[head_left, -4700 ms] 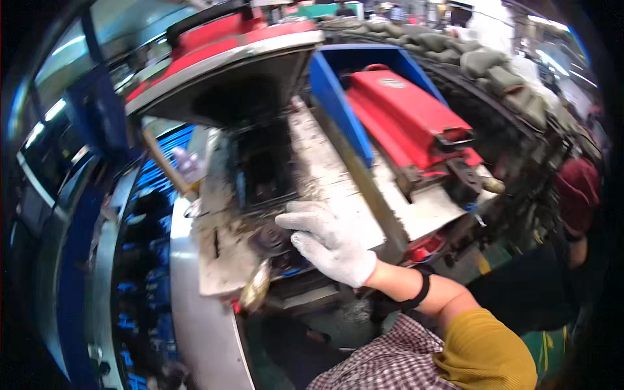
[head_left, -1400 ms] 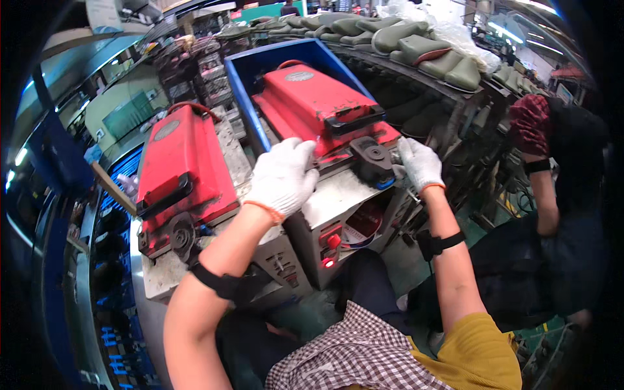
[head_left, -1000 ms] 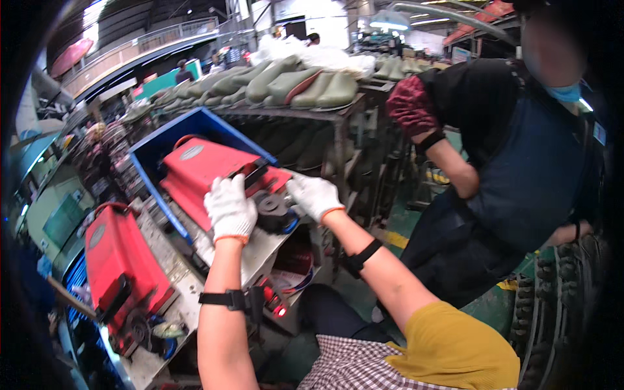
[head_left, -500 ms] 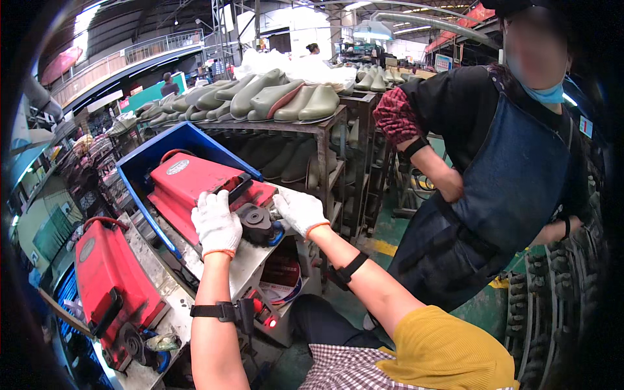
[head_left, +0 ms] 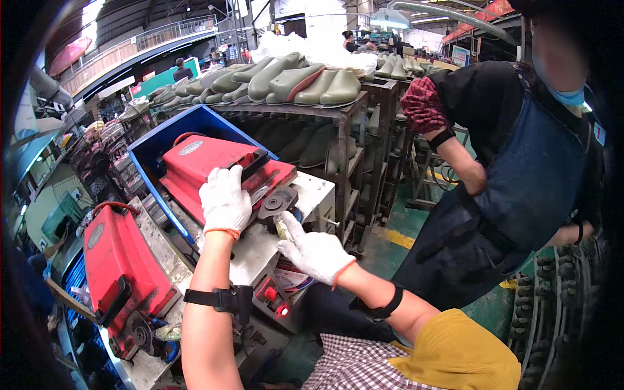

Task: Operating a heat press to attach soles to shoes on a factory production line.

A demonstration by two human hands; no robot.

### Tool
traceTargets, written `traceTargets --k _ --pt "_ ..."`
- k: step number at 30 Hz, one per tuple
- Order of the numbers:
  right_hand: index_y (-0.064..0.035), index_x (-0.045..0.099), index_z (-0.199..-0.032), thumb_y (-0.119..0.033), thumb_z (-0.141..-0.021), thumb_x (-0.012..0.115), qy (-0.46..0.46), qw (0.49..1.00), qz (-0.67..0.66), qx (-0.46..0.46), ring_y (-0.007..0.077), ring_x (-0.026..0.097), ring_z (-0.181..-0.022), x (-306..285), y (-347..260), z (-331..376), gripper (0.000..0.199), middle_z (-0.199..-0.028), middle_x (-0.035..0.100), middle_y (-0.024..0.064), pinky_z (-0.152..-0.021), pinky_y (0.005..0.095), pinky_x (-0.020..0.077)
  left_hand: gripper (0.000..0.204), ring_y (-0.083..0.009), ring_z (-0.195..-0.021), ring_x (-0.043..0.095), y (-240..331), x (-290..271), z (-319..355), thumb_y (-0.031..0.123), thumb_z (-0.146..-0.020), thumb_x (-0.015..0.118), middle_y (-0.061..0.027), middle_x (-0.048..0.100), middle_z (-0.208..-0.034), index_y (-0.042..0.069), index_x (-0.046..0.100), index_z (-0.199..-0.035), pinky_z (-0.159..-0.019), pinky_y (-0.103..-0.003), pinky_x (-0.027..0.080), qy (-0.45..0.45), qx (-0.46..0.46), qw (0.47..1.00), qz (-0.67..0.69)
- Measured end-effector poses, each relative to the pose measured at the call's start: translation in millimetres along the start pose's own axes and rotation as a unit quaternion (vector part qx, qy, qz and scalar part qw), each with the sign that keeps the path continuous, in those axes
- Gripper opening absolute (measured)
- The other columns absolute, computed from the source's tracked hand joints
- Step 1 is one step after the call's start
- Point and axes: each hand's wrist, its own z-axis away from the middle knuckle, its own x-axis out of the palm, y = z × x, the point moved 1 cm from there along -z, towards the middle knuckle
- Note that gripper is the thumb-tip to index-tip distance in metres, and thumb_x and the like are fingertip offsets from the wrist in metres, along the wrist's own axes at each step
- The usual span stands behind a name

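Observation:
My left hand (head_left: 225,200), in a white knitted glove, lies palm down against the lower side of a red machine cover (head_left: 211,161). Its fingertips sit near the left end of the cover's black handle (head_left: 253,164), spread rather than wrapped. My right hand (head_left: 316,255), gloved the same way, is below a dark round knob (head_left: 273,203) at the cover's front corner. The index finger stretches out apart from the thumb. Beside that fingertip is a small pale greenish piece (head_left: 282,229); whether it is gripped cannot be told.
A second red machine cover (head_left: 123,263) stands at left. Behind the nearer one is a blue bin (head_left: 144,144). A metal rack (head_left: 343,112) carries several olive-green clogs (head_left: 338,88). At right stands a person in a dark apron (head_left: 520,182). A red light (head_left: 281,311) glows below the bench.
My right hand has drawn back from the bench's right side to below the knob, and the greenish piece now shows by its finger. My left hand stays on the cover. The view has shifted slightly.

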Motion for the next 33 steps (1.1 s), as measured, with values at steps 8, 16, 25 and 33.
traceTargets --k 8,16,25,33 --pt "-0.006 0.068 -0.135 -0.032 -0.106 0.059 0.067 0.972 -0.184 -0.128 0.0291 0.069 -0.12 -52 17 -82 0.04 -0.131 0.073 0.0163 -0.103 0.0408 0.0535 0.075 -0.0474 -0.135 0.053 -22 -35 -16 0.014 -0.088 0.068 -0.0237 0.049 -0.153 0.01 0.04 -0.159 -0.109 -0.051 0.052 0.063 0.029 0.997 -0.022" --pt "-0.0012 0.042 -0.16 -0.064 -0.09 0.064 -0.184 0.97 0.106 -0.115 0.0405 0.056 -0.14 8 -26 -241 0.096 -0.156 0.052 0.0285 -0.118 0.0404 0.0431 0.063 -0.038 -0.12 0.06 -45 -101 -40 0.024 -0.085 0.078 -0.0183 0.062 -0.127 0.003 0.054 -0.139 -0.103 -0.046 0.051 0.065 0.052 0.99 -0.114" --pt "-0.0185 0.026 -0.17 -0.047 -0.083 0.074 -0.265 0.958 0.104 -0.012 0.0402 0.053 -0.142 59 -79 -300 0.104 -0.164 0.045 0.019 -0.099 0.0546 0.0601 0.078 -0.041 -0.148 0.043 -94 -154 -94 0.037 -0.089 0.072 -0.0238 0.051 -0.154 0.004 0.046 -0.155 -0.124 -0.045 0.035 0.094 0.04 0.982 -0.161" --pt "-0.0157 0.066 -0.125 -0.049 -0.101 0.058 -0.285 0.824 -0.465 0.157 0.019 0.073 -0.089 -36 -37 -249 0.042 -0.107 0.075 0.005 -0.072 0.0386 0.0618 0.09 -0.0333 -0.16 0.028 -78 -163 1 0.043 -0.098 0.069 -0.0249 0.033 -0.17 -0.001 0.029 -0.165 -0.13 -0.041 0.023 0.071 -0.122 0.967 0.211"
